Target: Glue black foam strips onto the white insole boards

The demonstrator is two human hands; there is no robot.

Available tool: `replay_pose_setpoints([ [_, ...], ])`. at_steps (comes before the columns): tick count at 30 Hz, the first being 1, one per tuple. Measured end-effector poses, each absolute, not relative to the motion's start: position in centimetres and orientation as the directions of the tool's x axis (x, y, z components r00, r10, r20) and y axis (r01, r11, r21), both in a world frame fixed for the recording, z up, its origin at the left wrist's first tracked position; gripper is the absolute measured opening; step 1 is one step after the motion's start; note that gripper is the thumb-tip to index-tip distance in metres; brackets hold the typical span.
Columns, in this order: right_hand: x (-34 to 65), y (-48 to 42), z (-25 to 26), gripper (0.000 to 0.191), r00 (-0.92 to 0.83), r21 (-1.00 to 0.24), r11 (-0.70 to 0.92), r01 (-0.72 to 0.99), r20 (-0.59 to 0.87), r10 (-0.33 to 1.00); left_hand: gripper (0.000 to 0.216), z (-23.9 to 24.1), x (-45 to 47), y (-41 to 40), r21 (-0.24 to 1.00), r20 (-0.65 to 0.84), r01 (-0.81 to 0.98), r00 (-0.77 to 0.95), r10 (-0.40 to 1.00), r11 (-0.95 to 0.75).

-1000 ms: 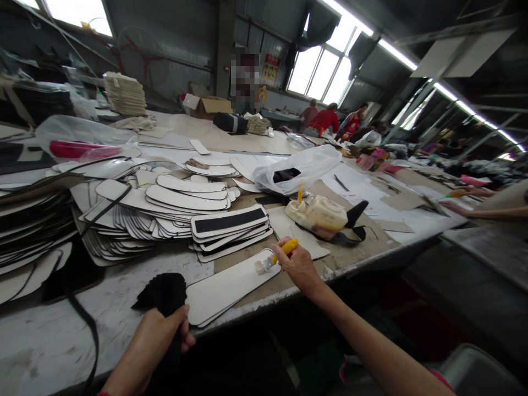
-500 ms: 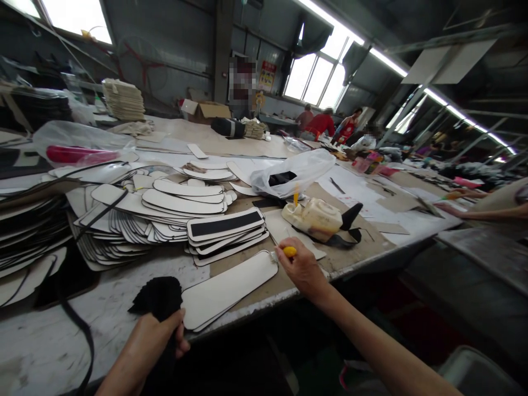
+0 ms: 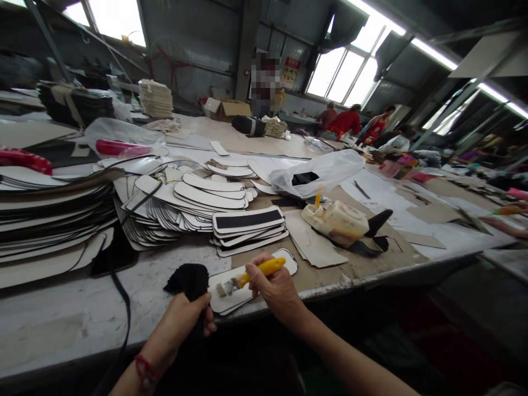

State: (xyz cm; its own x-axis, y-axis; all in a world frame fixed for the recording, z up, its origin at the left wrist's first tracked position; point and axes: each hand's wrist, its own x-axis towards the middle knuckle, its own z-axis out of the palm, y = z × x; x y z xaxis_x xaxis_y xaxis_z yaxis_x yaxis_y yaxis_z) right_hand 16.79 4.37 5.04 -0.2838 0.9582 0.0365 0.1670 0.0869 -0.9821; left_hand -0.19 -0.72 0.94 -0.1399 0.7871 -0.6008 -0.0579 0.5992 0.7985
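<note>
Grey, seemingly metal-clad walls (image 3: 196, 25) hold bright multi-pane windows (image 3: 348, 69) and a red-topped poster (image 3: 291, 71); fluorescent tubes (image 3: 434, 53) slant beneath the dark ceiling (image 3: 462, 12).

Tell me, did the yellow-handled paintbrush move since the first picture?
Yes. The yellow-handled paintbrush, in the right hand, has moved leftward along the white panel, from its right end to near its left end, towards the left hand.

Left hand (image 3: 185, 317) apparently pinching, right hand (image 3: 277, 287) curled, forearms (image 3: 350, 350) angled inward
</note>
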Motion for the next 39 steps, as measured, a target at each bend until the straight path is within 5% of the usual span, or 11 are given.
replay_pose_setpoints([
  [6, 16.7, 5.6, 2.9, 0.029, -0.255, -0.985, 0.015, 0.172, -0.03, 0.966, 0.038, 0.4, -0.4, -0.6, 0.798, -0.601, -0.041, -0.133, 0.788, 0.602],
  [11, 21.3, 6.7, 4.0, 0.026, -0.15, -0.83, 0.258, 0.495, 0.211, 0.966, 0.036, 0.9, -0.1, -0.8, 0.809, -0.586, -0.063, -0.143, 0.797, 0.584],
  [15, 23.8, 6.5, 7.0, 0.03, -0.127, -0.747, 0.292, 0.598, 0.272, 0.954, 0.036, 2.7, -0.2, -1.0, 0.835, -0.55, -0.099, -0.192, 0.813, 0.541],
  [20, 21.9, 4.9, 8.9, 0.033, -0.358, -0.854, 0.35, 0.384, 0.212, 0.909, 0.025, 6.3, -1.1, -2.0, 0.868, -0.492, -0.197, -0.213, 0.844, 0.456],
  [25, 17.6, 2.1, 8.2, 0.029, -0.578, -0.937, 0.236, 0.259, 0.046, 0.815, 0.02, 9.0, -0.5, -3.5, 0.777, -0.54, -0.454, -0.124, 0.832, 0.437],
  [30, 14.4, -0.5, 6.8, 0.026, -0.641, -0.984, 0.039, 0.176, -0.084, 0.763, 0.021, 8.7, 0.8, -4.6, 0.671, -0.626, -0.63, -0.197, 0.754, 0.392],
  [39, 13.4, -0.7, 4.4, 0.026, -0.598, -0.977, -0.16, 0.143, -0.214, 0.772, 0.029, 5.9, 2.1, -4.8, 0.646, -0.566, -0.738, -0.294, 0.77, 0.193],
])
